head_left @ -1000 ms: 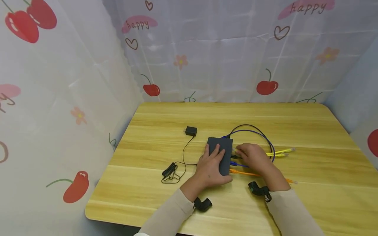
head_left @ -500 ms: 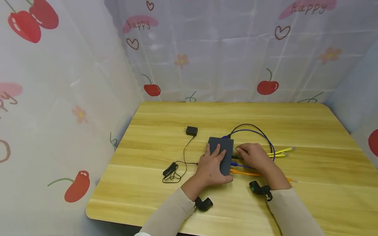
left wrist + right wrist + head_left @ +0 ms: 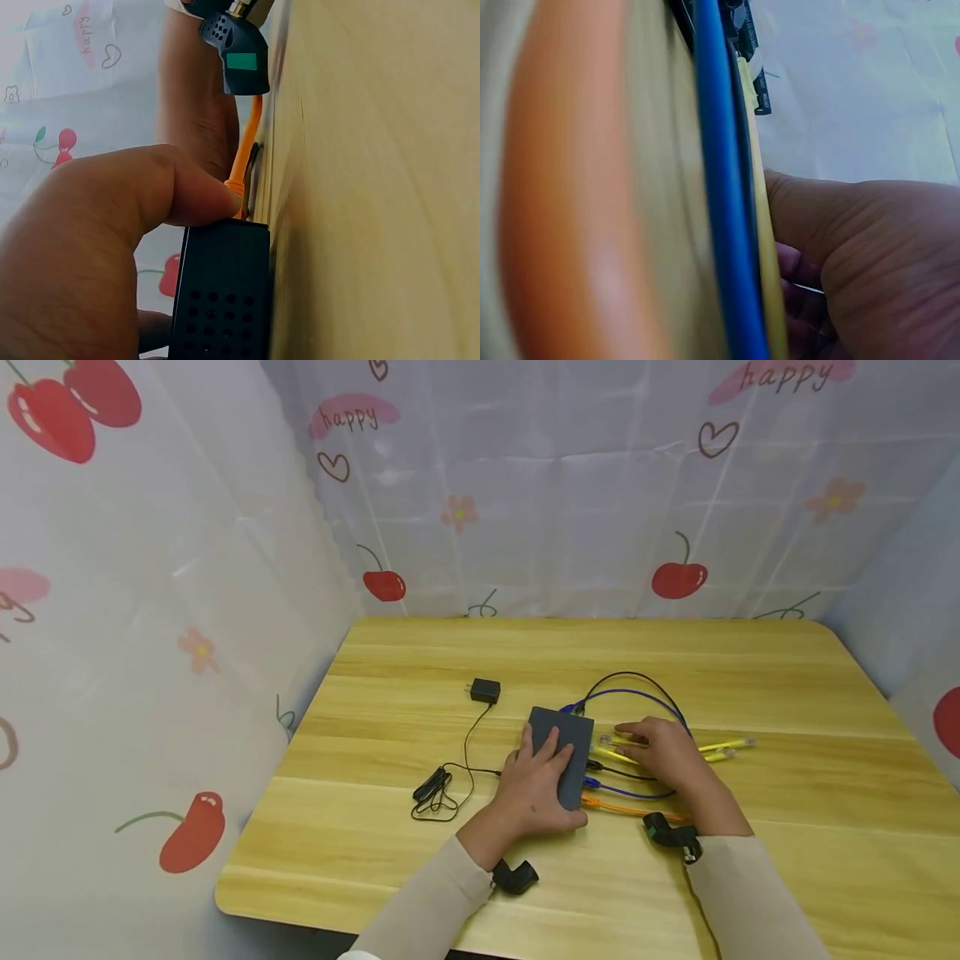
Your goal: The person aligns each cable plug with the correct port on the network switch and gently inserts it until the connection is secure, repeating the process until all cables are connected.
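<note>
A dark grey network switch box point(image 3: 573, 727) lies on the table with cables in its right side. My left hand point(image 3: 531, 789) rests on it with fingers spread over the top; in the left wrist view the thumb point(image 3: 199, 195) presses its corner beside the orange cable point(image 3: 244, 161). My right hand point(image 3: 663, 752) is over the yellow network cables to the right, thumb and index finger apart around a loose yellow plug point(image 3: 606, 739). A second yellow cable point(image 3: 615, 754) runs from the box under this hand. In the right wrist view a blue cable point(image 3: 724, 187) crosses beside the thumb.
A black power adapter point(image 3: 485, 691) and its bundled cord point(image 3: 430, 787) lie left of the box. Black and blue cables loop behind it. Two yellow plug ends point(image 3: 738, 743) point right. Wood-grain tabletop point(image 3: 420, 652) surrounds everything, with printed curtains point(image 3: 555, 527) behind.
My right hand has drawn back slightly to the right from the box's side. Its thumb and index finger have parted, and a yellow cable at the box shows. The left hand stays put.
</note>
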`<state>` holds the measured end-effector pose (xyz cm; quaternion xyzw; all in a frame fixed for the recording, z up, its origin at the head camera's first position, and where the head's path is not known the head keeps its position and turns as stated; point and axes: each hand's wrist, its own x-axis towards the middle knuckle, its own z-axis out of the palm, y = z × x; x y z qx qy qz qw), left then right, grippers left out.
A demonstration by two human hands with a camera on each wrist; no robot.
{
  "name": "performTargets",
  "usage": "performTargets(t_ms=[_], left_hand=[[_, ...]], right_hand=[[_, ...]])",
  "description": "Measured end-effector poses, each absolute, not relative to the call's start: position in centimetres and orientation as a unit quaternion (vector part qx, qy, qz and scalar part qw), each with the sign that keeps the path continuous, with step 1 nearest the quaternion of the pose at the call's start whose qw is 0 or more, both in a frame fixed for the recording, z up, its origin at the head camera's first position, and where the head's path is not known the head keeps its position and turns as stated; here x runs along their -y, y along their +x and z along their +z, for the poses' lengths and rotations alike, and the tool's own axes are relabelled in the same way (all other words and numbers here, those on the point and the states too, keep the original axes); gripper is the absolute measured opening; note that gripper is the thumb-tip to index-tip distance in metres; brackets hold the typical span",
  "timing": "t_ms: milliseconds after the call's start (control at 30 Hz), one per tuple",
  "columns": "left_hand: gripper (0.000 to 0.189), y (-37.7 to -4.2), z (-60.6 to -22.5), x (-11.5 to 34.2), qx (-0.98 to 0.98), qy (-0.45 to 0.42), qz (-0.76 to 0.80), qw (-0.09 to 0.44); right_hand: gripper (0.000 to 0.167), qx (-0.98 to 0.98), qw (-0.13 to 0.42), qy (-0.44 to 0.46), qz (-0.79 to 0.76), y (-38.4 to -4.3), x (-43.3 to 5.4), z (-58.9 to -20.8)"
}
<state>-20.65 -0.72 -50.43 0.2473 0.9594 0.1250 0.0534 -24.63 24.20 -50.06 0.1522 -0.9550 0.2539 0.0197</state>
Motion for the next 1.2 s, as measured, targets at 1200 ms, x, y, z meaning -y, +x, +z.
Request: performTargets(t_ms=[1200], left_hand=[[0.099, -20.8, -50.4, 0.9, -0.957, 0.240, 0.156, 0.051]], right_hand=[[0.030, 0.950, 0.032, 0.163, 0.265, -24.4, -22.8, -50.0]])
